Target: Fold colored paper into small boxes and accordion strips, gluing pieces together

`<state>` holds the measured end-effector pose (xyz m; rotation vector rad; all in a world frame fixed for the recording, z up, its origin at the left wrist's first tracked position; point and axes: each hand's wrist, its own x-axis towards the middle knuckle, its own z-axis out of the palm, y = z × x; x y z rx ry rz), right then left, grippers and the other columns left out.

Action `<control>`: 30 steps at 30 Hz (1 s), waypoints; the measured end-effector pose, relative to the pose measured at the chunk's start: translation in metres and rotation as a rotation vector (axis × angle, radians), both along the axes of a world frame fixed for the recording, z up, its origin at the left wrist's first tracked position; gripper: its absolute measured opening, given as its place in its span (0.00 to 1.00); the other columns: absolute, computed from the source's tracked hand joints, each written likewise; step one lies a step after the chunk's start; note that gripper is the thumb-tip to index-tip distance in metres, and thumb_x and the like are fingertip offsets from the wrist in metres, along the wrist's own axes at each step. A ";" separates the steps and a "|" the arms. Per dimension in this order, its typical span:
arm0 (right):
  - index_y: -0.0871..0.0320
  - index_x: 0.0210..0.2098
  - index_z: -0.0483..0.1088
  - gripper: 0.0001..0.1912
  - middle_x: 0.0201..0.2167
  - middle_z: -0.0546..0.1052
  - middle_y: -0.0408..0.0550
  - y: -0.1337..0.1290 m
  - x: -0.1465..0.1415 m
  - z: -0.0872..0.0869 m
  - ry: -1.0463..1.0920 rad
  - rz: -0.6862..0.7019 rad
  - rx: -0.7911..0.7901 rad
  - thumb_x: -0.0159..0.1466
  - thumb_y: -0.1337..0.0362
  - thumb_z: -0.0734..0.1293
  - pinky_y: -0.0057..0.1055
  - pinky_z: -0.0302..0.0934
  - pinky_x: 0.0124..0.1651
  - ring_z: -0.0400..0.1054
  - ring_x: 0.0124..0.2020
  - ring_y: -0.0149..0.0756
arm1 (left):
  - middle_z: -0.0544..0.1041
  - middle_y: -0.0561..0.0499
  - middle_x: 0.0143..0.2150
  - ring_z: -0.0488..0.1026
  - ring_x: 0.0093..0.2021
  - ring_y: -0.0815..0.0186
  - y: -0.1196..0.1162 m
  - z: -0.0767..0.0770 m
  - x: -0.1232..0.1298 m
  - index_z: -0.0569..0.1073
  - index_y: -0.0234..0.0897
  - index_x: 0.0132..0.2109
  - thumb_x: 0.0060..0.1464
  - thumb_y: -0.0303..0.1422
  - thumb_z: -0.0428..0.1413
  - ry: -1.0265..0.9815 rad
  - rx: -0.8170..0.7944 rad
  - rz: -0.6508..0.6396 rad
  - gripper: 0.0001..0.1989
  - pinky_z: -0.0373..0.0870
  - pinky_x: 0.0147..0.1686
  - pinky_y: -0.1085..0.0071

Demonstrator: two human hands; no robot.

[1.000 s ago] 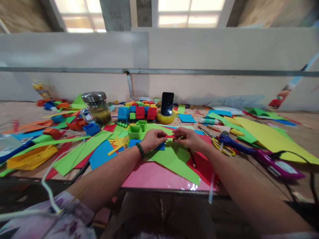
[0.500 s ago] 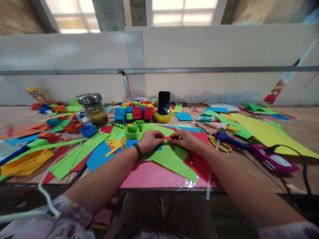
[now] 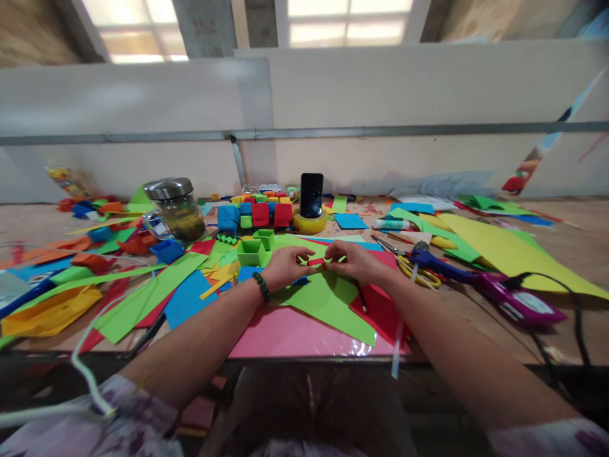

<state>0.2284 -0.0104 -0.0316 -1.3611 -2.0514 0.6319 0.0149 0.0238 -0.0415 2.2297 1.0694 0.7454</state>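
Between my two hands is a small red paper piece point(image 3: 316, 261), folded and held low over a large green paper sheet point(image 3: 328, 304). My left hand point(image 3: 287, 266), with a dark beaded bracelet at the wrist, has its fingers at the piece's left end. At the right end, the fingers of my right hand point(image 3: 354, 261) pinch it. Under the green sheet lie red paper point(image 3: 380, 304) and a glossy pink sheet point(image 3: 285, 333). Two open green paper boxes point(image 3: 251, 252) stand just beyond my left hand.
A lidded glass jar point(image 3: 176, 212) stands at left among paper scraps. Red and blue paper cubes point(image 3: 260, 214) sit farther back, beside a phone point(image 3: 311, 195) propped on a yellow tape roll point(image 3: 309, 222). To the right lie scissors point(image 3: 423, 273) and a purple-and-blue glue gun point(image 3: 514, 301).
The fingers of both hands have lifted and spread a little around the red paper piece, so more of it shows. The view has shifted slightly.
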 end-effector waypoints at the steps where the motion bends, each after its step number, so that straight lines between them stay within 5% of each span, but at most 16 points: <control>1: 0.59 0.34 0.71 0.08 0.33 0.77 0.48 -0.001 -0.003 0.000 -0.008 0.002 -0.001 0.54 0.64 0.68 0.34 0.65 0.39 0.71 0.35 0.37 | 0.80 0.46 0.40 0.75 0.35 0.64 0.000 -0.002 0.002 0.77 0.34 0.48 0.45 0.39 0.63 0.006 -0.006 -0.007 0.22 0.71 0.38 0.69; 7: 0.58 0.30 0.72 0.10 0.29 0.77 0.45 -0.004 -0.011 0.006 0.138 0.033 -0.049 0.54 0.58 0.69 0.32 0.64 0.38 0.70 0.33 0.36 | 0.81 0.46 0.40 0.75 0.38 0.64 0.000 -0.001 0.003 0.79 0.34 0.43 0.51 0.32 0.57 -0.066 0.003 -0.034 0.12 0.71 0.42 0.68; 13: 0.58 0.35 0.71 0.16 0.34 0.77 0.46 -0.009 -0.006 0.020 0.465 -0.032 -0.096 0.58 0.50 0.67 0.31 0.63 0.38 0.70 0.36 0.34 | 0.80 0.46 0.39 0.74 0.35 0.67 0.000 0.013 -0.003 0.78 0.31 0.44 0.48 0.33 0.60 -0.479 -0.306 -0.215 0.16 0.72 0.41 0.68; 20: 0.58 0.36 0.70 0.16 0.28 0.75 0.44 -0.014 -0.010 0.023 0.579 0.006 -0.133 0.56 0.51 0.69 0.28 0.62 0.32 0.66 0.26 0.28 | 0.78 0.48 0.33 0.73 0.32 0.69 -0.010 0.020 0.000 0.78 0.30 0.36 0.45 0.37 0.63 -0.629 -0.496 -0.249 0.13 0.73 0.37 0.68; 30: 0.58 0.33 0.71 0.14 0.26 0.76 0.44 -0.013 -0.013 0.021 0.553 0.162 -0.200 0.54 0.56 0.73 0.31 0.62 0.34 0.69 0.29 0.31 | 0.80 0.43 0.41 0.75 0.41 0.62 -0.009 0.012 0.004 0.79 0.30 0.42 0.43 0.34 0.65 -0.600 -0.378 -0.234 0.17 0.70 0.44 0.66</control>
